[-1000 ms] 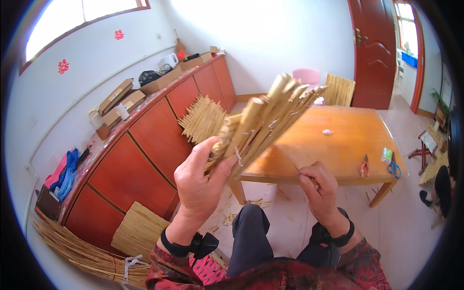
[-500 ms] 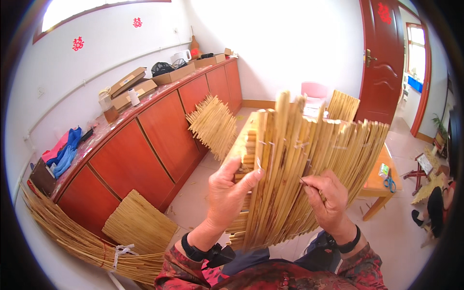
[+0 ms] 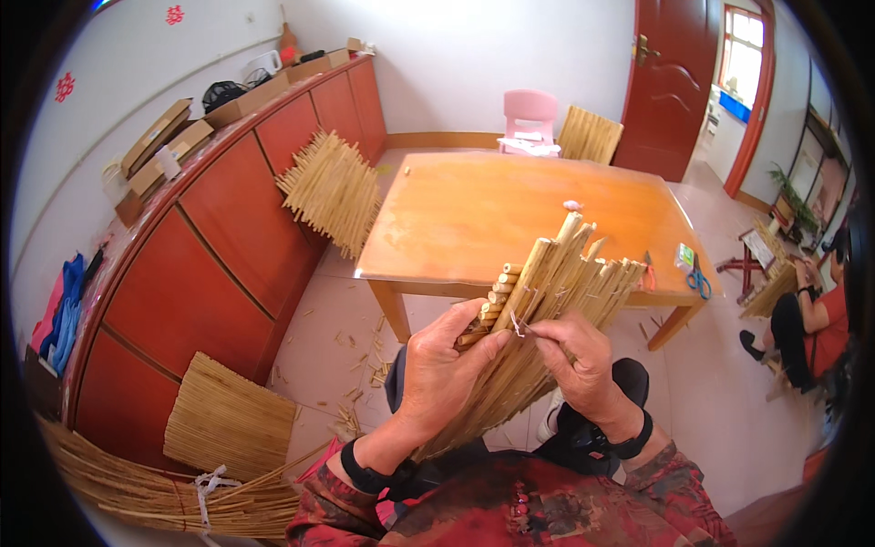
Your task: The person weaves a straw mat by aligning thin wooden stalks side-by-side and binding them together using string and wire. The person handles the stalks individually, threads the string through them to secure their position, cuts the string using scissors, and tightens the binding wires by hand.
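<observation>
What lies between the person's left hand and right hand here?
In the head view, part of the stick mat lies between the left hand and right hand, with pale string showing there.

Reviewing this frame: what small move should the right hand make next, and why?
Probably ease the pale thread snug: it stands up loosely from the stalk mat, the right hand has its fingertips close by, and the left hand steadies the mat's edge.
</observation>
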Demonstrator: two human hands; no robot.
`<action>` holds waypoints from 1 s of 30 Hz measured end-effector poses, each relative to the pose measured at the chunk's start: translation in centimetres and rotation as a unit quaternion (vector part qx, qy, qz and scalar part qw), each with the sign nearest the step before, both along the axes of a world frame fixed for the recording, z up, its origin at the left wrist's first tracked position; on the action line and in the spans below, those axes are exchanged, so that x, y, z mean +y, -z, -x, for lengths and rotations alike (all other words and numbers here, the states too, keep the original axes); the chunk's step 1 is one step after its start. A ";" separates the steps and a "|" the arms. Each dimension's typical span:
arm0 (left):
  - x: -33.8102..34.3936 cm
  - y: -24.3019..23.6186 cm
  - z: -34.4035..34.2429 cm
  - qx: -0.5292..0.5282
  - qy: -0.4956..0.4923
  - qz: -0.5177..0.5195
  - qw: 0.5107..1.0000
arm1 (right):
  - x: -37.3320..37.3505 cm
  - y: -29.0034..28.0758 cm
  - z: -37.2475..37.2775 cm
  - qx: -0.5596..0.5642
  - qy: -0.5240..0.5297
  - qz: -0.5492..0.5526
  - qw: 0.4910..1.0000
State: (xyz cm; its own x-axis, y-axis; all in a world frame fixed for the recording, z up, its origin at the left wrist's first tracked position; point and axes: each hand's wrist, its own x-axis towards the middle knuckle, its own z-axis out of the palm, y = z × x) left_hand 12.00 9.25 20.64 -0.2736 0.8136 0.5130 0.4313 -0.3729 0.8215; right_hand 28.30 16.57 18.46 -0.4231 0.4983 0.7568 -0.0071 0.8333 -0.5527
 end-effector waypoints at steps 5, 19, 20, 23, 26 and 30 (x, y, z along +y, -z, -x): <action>-0.7 -0.4 -2.4 0.111 -0.015 -0.009 0.994 | -0.1 3.9 -2.5 0.283 -0.006 0.228 0.931; -3.1 3.5 -5.7 0.449 0.230 -0.168 0.847 | -4.4 8.9 -11.6 -0.380 0.003 -0.019 0.925; -3.7 4.4 -5.4 0.461 0.227 -0.147 0.845 | -4.2 10.2 -11.2 -0.370 -0.021 -0.027 0.928; -4.1 5.8 -4.4 0.450 0.256 -0.148 0.843 | -4.6 10.5 -11.0 -0.379 -0.030 -0.027 0.924; -3.3 6.4 -3.7 0.420 0.267 -0.147 0.855 | -4.8 10.2 -11.0 -0.387 -0.029 -0.025 0.921; -2.8 6.5 -3.6 0.406 0.255 -0.124 0.869 | -4.5 11.1 -10.3 -0.373 -0.047 -0.031 0.926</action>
